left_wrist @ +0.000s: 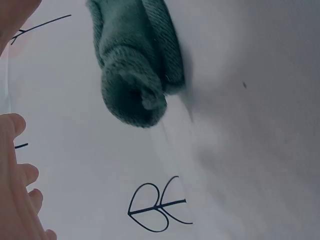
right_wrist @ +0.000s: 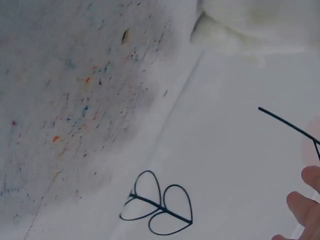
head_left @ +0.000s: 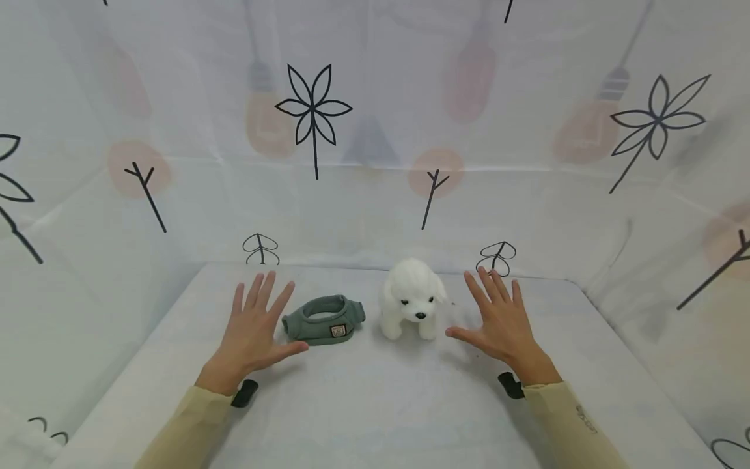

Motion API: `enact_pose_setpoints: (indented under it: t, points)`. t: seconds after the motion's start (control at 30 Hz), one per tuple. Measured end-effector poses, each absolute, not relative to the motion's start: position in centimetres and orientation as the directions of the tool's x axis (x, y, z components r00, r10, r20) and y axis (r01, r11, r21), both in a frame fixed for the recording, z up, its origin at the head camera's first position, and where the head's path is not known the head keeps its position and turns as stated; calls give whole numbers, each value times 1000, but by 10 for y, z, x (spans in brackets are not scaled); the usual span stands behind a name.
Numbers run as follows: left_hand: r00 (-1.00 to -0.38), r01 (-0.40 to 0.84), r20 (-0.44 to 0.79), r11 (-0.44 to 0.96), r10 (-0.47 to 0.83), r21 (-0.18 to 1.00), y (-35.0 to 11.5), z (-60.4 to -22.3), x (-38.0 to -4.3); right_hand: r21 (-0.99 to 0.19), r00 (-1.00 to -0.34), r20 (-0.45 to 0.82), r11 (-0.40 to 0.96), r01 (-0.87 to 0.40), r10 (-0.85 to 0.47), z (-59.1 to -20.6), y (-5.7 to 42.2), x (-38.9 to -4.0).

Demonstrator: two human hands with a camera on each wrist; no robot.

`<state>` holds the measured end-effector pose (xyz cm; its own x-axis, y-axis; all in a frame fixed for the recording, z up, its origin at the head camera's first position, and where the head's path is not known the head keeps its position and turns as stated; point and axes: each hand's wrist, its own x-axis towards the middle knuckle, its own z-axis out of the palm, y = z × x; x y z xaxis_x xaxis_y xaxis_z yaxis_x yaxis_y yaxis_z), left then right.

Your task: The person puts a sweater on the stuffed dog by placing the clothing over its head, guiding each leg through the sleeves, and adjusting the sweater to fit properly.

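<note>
A small green knitted garment (head_left: 319, 327) with a square label on its front lies on the white table, left of the middle. Just left of it, my left hand (head_left: 250, 335) is held with fingers spread and straight, the thumb overlapping the garment's lower edge in the head view. One round opening of the garment (left_wrist: 132, 97) faces the left wrist camera. A white plush dog (head_left: 413, 303) stands upright right of the garment, facing forward. To the dog's right, my right hand (head_left: 500, 322) has its fingers spread and straight, holding nothing. Part of the dog (right_wrist: 260, 25) shows in the right wrist view.
The white table (head_left: 363, 404) reaches back to a hanging white cloth (head_left: 369, 208) printed with flowers and twigs, which also encloses both sides. Small coloured specks mark the tabletop (right_wrist: 85, 105) in the right wrist view. A black strap sits at each wrist.
</note>
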<state>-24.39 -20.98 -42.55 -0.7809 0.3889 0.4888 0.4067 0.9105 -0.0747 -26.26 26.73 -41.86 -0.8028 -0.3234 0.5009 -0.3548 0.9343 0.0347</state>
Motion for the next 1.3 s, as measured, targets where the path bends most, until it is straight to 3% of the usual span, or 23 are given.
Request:
enact_pose_setpoints:
  t: [0.4,0.67,1.1,1.3]
  points:
    - [-681,566,573,825,456,15,-190,-409,-238,-61,-639,656,815,-577,-402,-397,235,-249]
    - [-618,646,621,762,482,50,-176,-397,-234,-51,-554,699,741,-669,-452,-376,204,-246]
    - [-605,664,628,746,490,58,-176,-393,-231,26,-477,674,663,-748,-565,-354,148,-253]
    - [-630,643,610,763,480,64,-179,-391,-228,103,-442,649,648,-755,-619,-351,123,-255]
